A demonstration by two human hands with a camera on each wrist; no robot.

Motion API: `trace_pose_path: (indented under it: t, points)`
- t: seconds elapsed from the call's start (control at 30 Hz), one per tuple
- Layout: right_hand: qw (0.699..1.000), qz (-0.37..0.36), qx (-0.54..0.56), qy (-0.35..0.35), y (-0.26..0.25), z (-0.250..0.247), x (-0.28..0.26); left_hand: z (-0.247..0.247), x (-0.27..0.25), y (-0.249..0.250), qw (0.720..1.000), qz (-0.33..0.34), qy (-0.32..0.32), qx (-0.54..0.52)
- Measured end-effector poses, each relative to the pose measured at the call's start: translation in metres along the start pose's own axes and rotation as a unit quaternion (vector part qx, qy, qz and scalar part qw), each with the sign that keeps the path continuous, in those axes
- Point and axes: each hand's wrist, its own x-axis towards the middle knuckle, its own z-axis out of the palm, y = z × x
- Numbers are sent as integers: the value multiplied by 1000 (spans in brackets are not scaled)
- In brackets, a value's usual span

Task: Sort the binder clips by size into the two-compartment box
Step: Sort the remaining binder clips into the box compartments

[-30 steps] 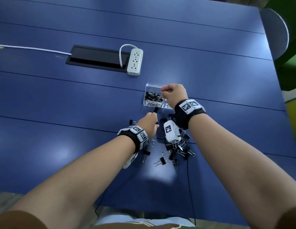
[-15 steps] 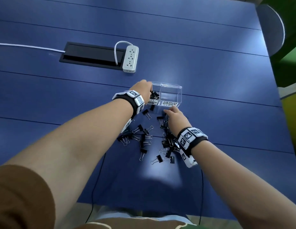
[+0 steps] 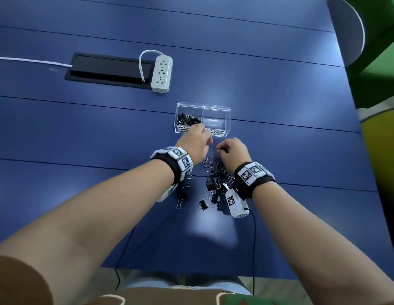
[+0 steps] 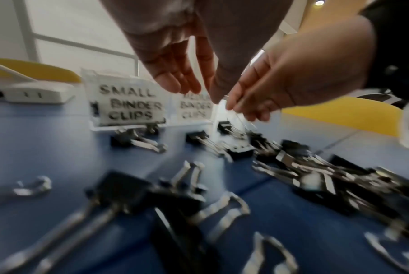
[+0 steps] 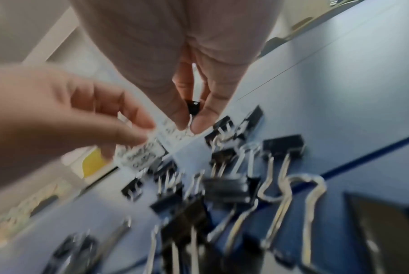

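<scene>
A clear two-compartment box (image 3: 203, 106) stands on the blue table, labelled SMALL BINDER CLIPS (image 4: 128, 103) on the left and MEDIUM on the right. Several small black clips (image 3: 188, 121) lie in the left compartment; the right one shows none. A pile of black binder clips (image 3: 215, 181) lies just in front of the box. My right hand (image 5: 190, 122) hovers above the pile's far end and pinches a small black clip (image 5: 193, 108) between thumb and finger. My left hand (image 3: 200, 142) hangs beside it in front of the box, fingers (image 4: 175, 81) relaxed and holding nothing.
A white power strip (image 3: 161, 73) and a black cable hatch (image 3: 108, 70) sit behind the box to the left. A few loose clips (image 3: 185, 183) lie under my left wrist. A grey chair back (image 3: 345, 29) stands past the table's right edge.
My left hand has drawn back from the small-clip compartment to just in front of the box. My right hand has risen off the pile with a small clip pinched.
</scene>
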Motion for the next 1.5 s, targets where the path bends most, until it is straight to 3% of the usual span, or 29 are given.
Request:
trace_pose_path:
  t: [0.13,0.2,0.4,0.5,0.67,0.87,1.13,1.33,1.5]
  points:
    - [985,98,129,66,26,-27,-7,29,-18,9,993,8,-120,-16]
    - [975,126,169,70,39,-36,-11,36,-23,6,990,-1,-138,-14]
    - [985,117,127,15,56,-34,-21,28,-28,-4,992,-28,-118,23]
    - [986,113,118,-12,52,-23,-26,29,-30,4,994,5,-105,11]
    - [998,62,13,-27,36,-13,-21,41,-32,17,987,27,-157,22]
    - [996,9,-83,-36,40,-8,-19,43,-34,17,984,40,-157,78]
    - [998,-10,-61,-4,45,-7,-19,38,-27,21,993,58,-67,78]
    - [998,34,-39,-20,49,-14,-16,32,-10,32,994,-70,-85,-17]
    - [996,73,38,23,62,-31,-20,43,-6,36,991,-62,-108,40]
